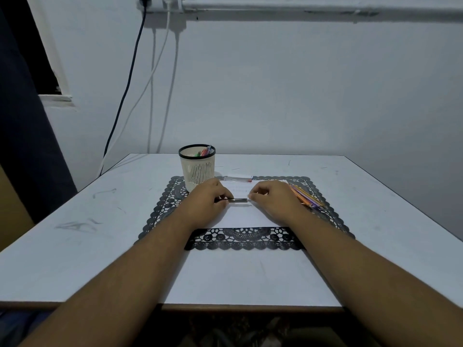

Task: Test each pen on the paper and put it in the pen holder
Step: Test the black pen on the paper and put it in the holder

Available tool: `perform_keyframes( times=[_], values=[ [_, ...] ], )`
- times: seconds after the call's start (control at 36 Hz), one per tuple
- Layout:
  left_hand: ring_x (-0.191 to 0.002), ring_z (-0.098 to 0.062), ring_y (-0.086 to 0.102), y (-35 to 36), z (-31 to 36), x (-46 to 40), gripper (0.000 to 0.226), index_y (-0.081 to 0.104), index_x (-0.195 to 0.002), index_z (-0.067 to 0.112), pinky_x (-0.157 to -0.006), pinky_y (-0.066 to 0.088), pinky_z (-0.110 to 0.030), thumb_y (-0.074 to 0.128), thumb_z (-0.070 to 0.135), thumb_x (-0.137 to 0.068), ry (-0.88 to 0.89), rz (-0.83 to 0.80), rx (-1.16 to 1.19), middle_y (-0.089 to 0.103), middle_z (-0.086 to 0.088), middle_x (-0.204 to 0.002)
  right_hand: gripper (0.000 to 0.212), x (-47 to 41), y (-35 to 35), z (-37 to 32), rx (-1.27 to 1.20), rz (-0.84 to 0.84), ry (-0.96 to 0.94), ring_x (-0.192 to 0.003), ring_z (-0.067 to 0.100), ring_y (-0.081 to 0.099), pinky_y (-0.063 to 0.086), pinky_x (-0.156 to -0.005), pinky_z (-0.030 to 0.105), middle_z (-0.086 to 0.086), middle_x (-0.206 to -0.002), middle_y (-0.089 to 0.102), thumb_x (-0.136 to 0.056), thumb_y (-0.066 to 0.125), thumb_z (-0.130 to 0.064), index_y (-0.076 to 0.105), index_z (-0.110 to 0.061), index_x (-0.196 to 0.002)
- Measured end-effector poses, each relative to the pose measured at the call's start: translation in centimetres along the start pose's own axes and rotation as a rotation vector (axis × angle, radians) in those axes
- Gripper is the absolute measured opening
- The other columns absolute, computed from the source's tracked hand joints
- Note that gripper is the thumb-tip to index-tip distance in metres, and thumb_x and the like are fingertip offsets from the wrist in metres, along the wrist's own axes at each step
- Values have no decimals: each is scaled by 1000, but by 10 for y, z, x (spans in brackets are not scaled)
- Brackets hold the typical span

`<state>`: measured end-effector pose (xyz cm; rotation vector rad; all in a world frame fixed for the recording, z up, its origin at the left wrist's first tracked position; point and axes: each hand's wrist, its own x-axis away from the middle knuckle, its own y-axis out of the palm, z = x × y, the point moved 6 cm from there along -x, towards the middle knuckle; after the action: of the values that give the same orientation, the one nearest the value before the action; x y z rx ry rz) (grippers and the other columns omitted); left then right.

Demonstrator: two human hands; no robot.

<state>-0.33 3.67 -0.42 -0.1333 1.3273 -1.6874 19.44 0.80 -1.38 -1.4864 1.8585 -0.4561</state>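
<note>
Both hands over the paper (246, 214) on a black lace mat (240, 240). Left hand (206, 200) curled around one end of a dark pen (237, 200), held level just above the paper; right hand (273, 197) pinches the other end with its fingertips. Holder (197, 169) stands at mat's far left corner, coloured pens inside. Loose pile of pens (307, 197) right of right hand. Clear pen (237, 179) lies at the paper's far edge. White table (75, 246).
</note>
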Motion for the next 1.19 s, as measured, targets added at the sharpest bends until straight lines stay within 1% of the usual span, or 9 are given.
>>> perform_keyframes(
  times=[0.11,0.22,0.36,0.5,0.61,0.75,0.97,1.11,1.19],
  values=[
    [-95,-7,56,3,0,2,19,79,-106,23,-83,42,-21,69,17,-92,12,-35,-3,57,8,-97,13,-6,14,2,73,-39,23,-84,10,66,56,-78,36,-13,-83,72,-90,74,-31,77,-32,-77],
    [-95,-6,56,6,-3,2,18,79,-106,28,-84,45,-25,69,20,-93,32,-94,-6,58,9,-99,11,-5,13,2,47,-49,21,-86,0,63,47,-72,25,-17,-91,73,-94,72,-31,81,-29,-88],
    [-94,-5,56,8,-1,2,19,79,-105,30,-83,44,-24,69,20,-93,37,-102,1,60,8,-100,18,-1,4,3,16,-48,7,-92,-2,61,41,-73,15,-14,-104,73,-100,64,-27,81,-23,-104],
    [-94,-4,57,8,-2,2,19,78,-108,30,-85,47,-25,69,21,-94,27,-112,3,60,10,-100,12,7,-11,13,-118,-79,50,-77,5,66,50,-73,26,-9,-83,76,-94,70,-23,80,-24,-86],
    [-96,-6,57,9,-1,1,18,78,-109,29,-87,48,-28,69,22,-95,41,-113,-17,60,9,-102,7,11,-13,12,-153,-207,41,-88,12,72,56,-88,36,-6,-86,79,-88,76,-23,81,-21,-83],
    [-97,-6,56,9,-1,2,17,77,-107,28,-88,48,-28,68,22,-94,59,-102,-19,60,9,-101,4,10,-8,7,-101,-253,19,-92,13,73,56,-90,38,-8,-86,79,-86,80,-22,82,-22,-83],
    [-97,-4,54,10,-1,1,17,76,-107,28,-87,44,-25,66,22,-95,45,-103,-22,59,12,-101,7,11,-12,5,-70,-235,9,-82,6,69,53,-82,27,-7,-84,78,-88,77,-18,80,-19,-82],
    [-97,-4,56,9,-1,3,18,77,-107,29,-86,46,-25,66,21,-95,33,-118,-16,60,11,-102,6,11,-20,9,-45,-184,26,-69,-11,63,42,-60,3,-9,-82,77,-89,76,-15,79,-13,-85],
    [-94,-2,57,9,1,3,19,76,-107,30,-83,47,-22,68,20,-94,37,-131,-2,61,12,-100,6,10,-16,8,-8,-196,7,-63,-8,60,41,-59,6,-15,-73,73,-88,77,-16,79,-17,-83]
  ],
)
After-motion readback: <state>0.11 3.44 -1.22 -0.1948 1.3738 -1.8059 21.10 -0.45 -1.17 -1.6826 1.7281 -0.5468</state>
